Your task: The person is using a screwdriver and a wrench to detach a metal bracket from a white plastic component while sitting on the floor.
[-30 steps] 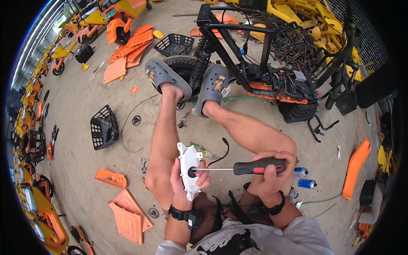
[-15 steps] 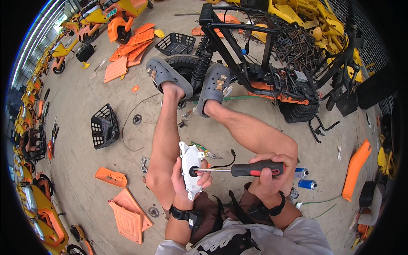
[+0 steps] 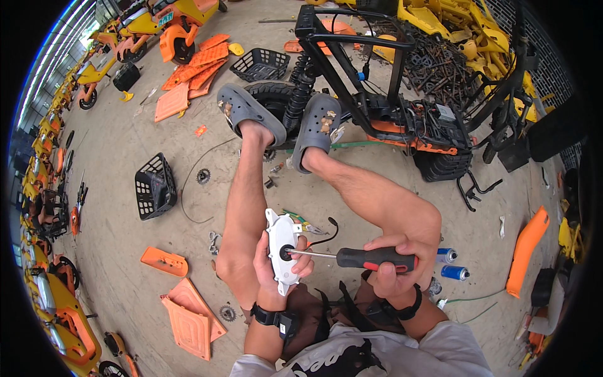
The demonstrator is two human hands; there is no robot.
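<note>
My left hand (image 3: 264, 267) is closed around a white plastic housing (image 3: 284, 242) with mounting tabs and a round black centre, held above my lap. A thin black cable (image 3: 330, 231) with a bent end hangs off the housing's right side. My right hand (image 3: 400, 264) grips a screwdriver (image 3: 370, 258) by its black-and-red handle. The shaft points left, and its tip meets the black centre of the housing. Just behind the housing, pliers (image 3: 305, 225) with yellow-green grips lie on the floor.
A stripped black scooter frame (image 3: 396, 75) lies ahead, my feet against its wheel. Black baskets (image 3: 155, 186), orange panels (image 3: 188, 323) and small sprockets (image 3: 203, 176) are scattered at left. Two blue cans (image 3: 454, 272) and an orange strip (image 3: 526, 251) lie at right.
The screwdriver's handle has dipped and shifted slightly left along with my right hand, its tip still at the black centre. The hanging cable has swung a little. The housing stays nearly still.
</note>
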